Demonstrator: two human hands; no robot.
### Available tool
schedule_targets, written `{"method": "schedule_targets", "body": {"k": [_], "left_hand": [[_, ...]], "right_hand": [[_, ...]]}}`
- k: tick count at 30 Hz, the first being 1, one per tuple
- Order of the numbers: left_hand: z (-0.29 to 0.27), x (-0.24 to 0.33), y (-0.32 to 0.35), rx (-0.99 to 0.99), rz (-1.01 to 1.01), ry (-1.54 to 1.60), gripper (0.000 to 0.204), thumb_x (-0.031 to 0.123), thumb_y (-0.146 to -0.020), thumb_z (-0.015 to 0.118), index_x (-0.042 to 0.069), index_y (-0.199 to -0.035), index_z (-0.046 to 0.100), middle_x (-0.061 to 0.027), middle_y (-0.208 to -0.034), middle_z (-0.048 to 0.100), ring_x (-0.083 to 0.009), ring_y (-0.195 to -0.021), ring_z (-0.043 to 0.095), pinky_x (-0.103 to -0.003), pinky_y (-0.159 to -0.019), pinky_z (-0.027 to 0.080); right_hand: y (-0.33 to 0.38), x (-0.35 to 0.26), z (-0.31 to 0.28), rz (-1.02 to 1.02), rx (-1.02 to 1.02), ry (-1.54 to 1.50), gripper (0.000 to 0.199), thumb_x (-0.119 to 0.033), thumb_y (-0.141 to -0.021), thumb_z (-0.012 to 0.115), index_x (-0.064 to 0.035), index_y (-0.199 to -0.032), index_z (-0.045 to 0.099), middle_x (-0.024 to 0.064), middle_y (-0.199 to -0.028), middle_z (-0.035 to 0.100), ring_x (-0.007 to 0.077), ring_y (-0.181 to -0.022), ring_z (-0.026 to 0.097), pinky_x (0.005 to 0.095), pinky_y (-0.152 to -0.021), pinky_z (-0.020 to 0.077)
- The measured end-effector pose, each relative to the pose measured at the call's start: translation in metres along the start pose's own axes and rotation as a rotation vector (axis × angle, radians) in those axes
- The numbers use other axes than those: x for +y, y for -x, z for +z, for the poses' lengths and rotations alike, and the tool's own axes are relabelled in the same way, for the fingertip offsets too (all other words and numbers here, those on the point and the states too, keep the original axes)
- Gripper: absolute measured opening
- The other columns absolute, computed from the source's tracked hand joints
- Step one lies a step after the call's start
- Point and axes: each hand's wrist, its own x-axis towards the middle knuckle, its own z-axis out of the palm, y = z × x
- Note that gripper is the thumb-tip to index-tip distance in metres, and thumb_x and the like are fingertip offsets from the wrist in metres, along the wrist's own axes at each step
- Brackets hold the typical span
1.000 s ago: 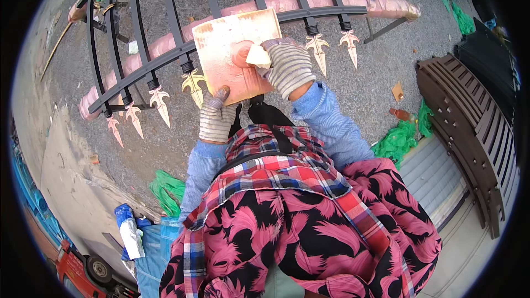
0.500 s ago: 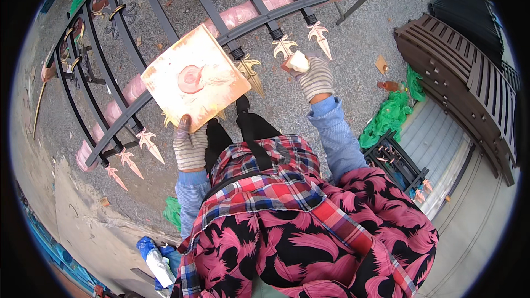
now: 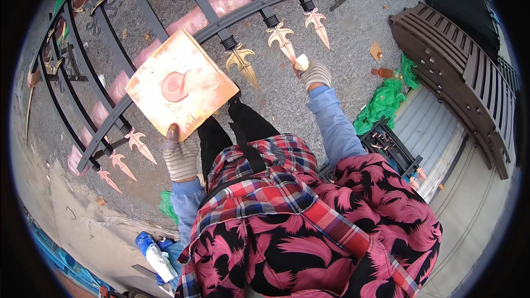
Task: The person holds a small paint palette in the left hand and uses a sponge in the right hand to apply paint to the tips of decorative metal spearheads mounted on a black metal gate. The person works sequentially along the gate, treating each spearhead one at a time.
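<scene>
Left hand [image 3: 181, 157]: gloved, arm raised, fingers clamped on square board's [image 3: 180, 84] near edge, at 10 o'clock.
Right hand [image 3: 314, 73]: arm outstretched, pinching a small sponge [image 3: 301, 63] (pale) against gold spear finial [image 3: 282, 38], at 1 o'clock.

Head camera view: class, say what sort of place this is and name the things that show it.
Probably an outdoor metalwork or gate-painting yard. A black iron gate with gold-painted spearheads lies flat over gravel ground, and another dark gate panel lies at the right. The gloved left hand holds a paint-smeared board.
</scene>
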Motion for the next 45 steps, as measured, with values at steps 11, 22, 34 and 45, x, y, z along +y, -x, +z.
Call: {"method": "schedule_targets", "body": {"k": [11,22,34,45], "left_hand": [[0.015,0.007,0.004,-0.010,0.051,-0.065,0.059,0.006,-0.070,0.065,-0.003,-0.120,0.036,-0.0135,-0.118,0.045,-0.0252,-0.111,0.044,-0.040,-0.096,0.036],[-0.002,0.012,0.001,0.061,0.025,-0.034,0.052,0.006,-0.072,0.062,-0.003,-0.118,0.038,-0.0137,-0.115,0.048,-0.0249,-0.108,0.046,-0.039,-0.096,0.036],[-0.013,0.024,0.003,0.075,0.058,-0.023,0.052,0.007,-0.073,0.062,-0.006,-0.117,0.037,-0.0154,-0.116,0.047,-0.0254,-0.109,0.045,-0.037,-0.097,0.035],[-0.020,0.025,0.002,0.107,0.048,-0.028,0.053,0.007,-0.072,0.063,-0.003,-0.118,0.038,-0.0142,-0.116,0.047,-0.0254,-0.108,0.046,-0.038,-0.095,0.036]], "right_hand": [[-0.032,-0.054,0.000,-0.092,0.183,-0.129,0.038,-0.039,-0.066,0.064,-0.0110,-0.092,0.061,0.0139,-0.088,0.061,0.0319,-0.082,0.058,0.0399,-0.070,0.0465],[-0.015,-0.069,-0.009,-0.115,0.385,-0.465,0.039,-0.032,-0.059,0.071,-0.0062,-0.087,0.061,0.0158,-0.080,0.062,0.0315,-0.078,0.059,0.0383,-0.066,0.0467],[-0.037,-0.075,0.008,0.054,0.416,-0.410,0.036,-0.029,-0.060,0.070,-0.0058,-0.087,0.061,0.0152,-0.081,0.062,0.0310,-0.075,0.060,0.0392,-0.065,0.0470],[-0.036,-0.086,0.026,-0.104,0.273,-0.631,0.034,-0.024,-0.066,0.068,-0.0043,-0.091,0.057,0.0100,-0.080,0.060,0.0204,-0.071,0.057,0.0322,-0.061,0.0467]]}}
